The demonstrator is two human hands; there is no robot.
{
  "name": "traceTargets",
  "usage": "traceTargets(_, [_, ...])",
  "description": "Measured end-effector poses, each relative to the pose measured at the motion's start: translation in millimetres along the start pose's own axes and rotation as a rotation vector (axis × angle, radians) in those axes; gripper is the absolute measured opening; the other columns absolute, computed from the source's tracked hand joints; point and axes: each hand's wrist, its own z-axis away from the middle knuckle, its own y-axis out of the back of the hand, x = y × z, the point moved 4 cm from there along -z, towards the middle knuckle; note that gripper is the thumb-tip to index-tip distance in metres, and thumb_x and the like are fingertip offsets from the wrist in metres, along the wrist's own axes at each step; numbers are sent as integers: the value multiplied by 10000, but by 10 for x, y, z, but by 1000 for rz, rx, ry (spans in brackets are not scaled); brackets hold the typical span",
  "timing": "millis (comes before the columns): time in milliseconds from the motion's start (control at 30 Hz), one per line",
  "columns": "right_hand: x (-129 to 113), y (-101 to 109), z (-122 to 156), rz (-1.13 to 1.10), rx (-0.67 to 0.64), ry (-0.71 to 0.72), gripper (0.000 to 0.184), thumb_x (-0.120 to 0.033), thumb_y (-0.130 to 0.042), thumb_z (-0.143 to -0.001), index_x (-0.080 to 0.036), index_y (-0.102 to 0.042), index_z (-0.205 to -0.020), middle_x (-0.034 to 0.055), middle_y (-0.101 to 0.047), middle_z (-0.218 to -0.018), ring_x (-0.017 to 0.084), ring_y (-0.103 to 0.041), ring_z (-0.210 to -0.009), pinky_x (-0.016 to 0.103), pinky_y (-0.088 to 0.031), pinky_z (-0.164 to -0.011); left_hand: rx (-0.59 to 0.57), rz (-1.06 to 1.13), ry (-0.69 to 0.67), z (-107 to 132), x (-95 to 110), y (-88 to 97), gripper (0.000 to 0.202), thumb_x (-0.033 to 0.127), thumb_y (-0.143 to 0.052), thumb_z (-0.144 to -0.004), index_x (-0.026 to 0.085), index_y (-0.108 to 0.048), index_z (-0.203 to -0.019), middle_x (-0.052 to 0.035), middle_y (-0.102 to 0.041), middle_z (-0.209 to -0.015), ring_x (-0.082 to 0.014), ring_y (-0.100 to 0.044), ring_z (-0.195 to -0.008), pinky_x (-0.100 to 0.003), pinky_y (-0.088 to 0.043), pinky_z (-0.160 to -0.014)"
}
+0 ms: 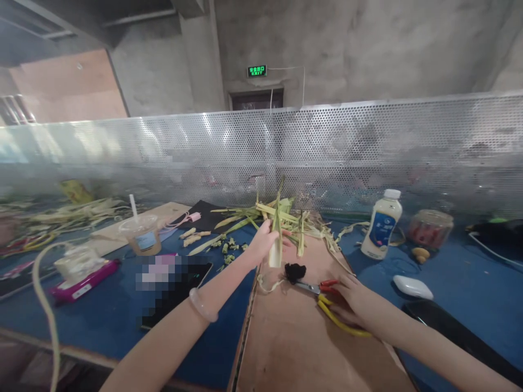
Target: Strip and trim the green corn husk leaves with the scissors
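Note:
My left hand (pixel 265 242) is closed round a long pale-green leaf strip, like a corn husk (pixel 275 255), holding it upright with its broad end down. My right hand (pixel 350 298) has its fingers curled at the handles of scissors (pixel 309 287), one handle red and one yellow. The blades point left and lie low over the wooden board. Beside their tip sits a black fuzzy bundle (pixel 295 271). Behind my left hand lies a heap of green and yellowish leaf strips (pixel 241 214). A thin pale strip (pixel 269 287) curls on the board.
The wooden board (pixel 281 348) lies on the blue table (pixel 220 348). To the right are a white bottle (pixel 381 226), a clear jar (pixel 430 228) and a white case (pixel 412 287). Leftward are a plastic cup (pixel 141 234), a tissue pack (pixel 84 280) and a dark phone (pixel 175 294). Perforated metal (pixel 163 158) stands behind.

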Motion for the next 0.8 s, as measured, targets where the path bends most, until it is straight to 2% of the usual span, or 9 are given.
traceTargets(100, [42, -19, 7, -8, -13, 35, 246, -349, -587, -730, -186, -613, -913, 101, -627, -891, 242, -610, -838, 342, -484, -746, 52, 66, 3, -30, -7, 41, 352, 91, -426, -681, 158, -429, -1027, -15, -613, -692, -152, -607, -560, -262, -459, -529])
traceTargets(167, [88, 59, 28, -5, -2, -5, 274, -355, -567, -732, -202, -592, -957, 98, -638, -935, 234, -626, -815, 324, -492, -703, 57, 59, -17, -57, -19, 76, 294, 127, -429, -721, 157, -442, -1013, 12, -573, -612, -141, -578, -515, -255, -449, -506])
traceTargets(300, [193, 289, 55, 58, -23, -196, 345, -396, -520, -757, -226, -521, -1056, 72, -670, -924, 245, -647, -747, 325, -477, -610, 33, -96, -124, -102, -56, 141, 184, 268, -431, -828, 161, -461, -974, 40, -512, -565, -111, -514, -457, -229, -417, -465])
traceTargets(400, [275, 417, 46, 181, -51, -361, 382, -435, -535, -734, -196, -489, -1029, 102, -672, -880, 300, -649, -738, 347, -447, -554, 62, -230, -191, -103, -86, 174, 192, 339, -412, -862, 170, -448, -946, 46, -489, -579, -97, -492, -446, -212, -401, -444])
traceTargets(500, [303, 464, 29, 191, -50, -443, 400, -444, -563, -704, -200, -463, -1005, 117, -656, -913, 317, -644, -770, 354, -440, -569, 102, -340, -219, -73, -89, 181, 209, 380, -405, -868, 181, -432, -928, 47, -476, -604, -89, -486, -447, -197, -388, -427])
traceTargets(633, [216, 473, 17, -98, 48, -547, 445, -495, -534, -725, -210, -406, -1042, 98, -631, -954, 280, -626, -815, 362, -457, -662, 157, -469, -255, -14, -31, 157, 218, 398, -391, -875, 192, -427, -935, 43, -481, -631, -82, -495, -465, -189, -396, -451])
traceTargets(733, [18, 471, -52, -455, 151, -523, 359, -502, -488, -757, -215, -400, -954, 51, -613, -872, 227, -596, -793, 336, -467, -683, 166, -481, -235, 35, 1, 93, 202, 391, -370, -883, 196, -404, -922, 51, -466, -618, -78, -486, -450, -188, -393, -445])
traceTargets(800, [-117, 464, -126, -615, 215, -510, 344, -522, -497, -747, -224, -399, -886, 19, -580, -802, 206, -567, -760, 325, -469, -672, 143, -449, -219, 82, 20, 15, 194, 389, -365, -885, 200, -392, -919, 55, -459, -617, -72, -466, -428, -183, -375, -419])
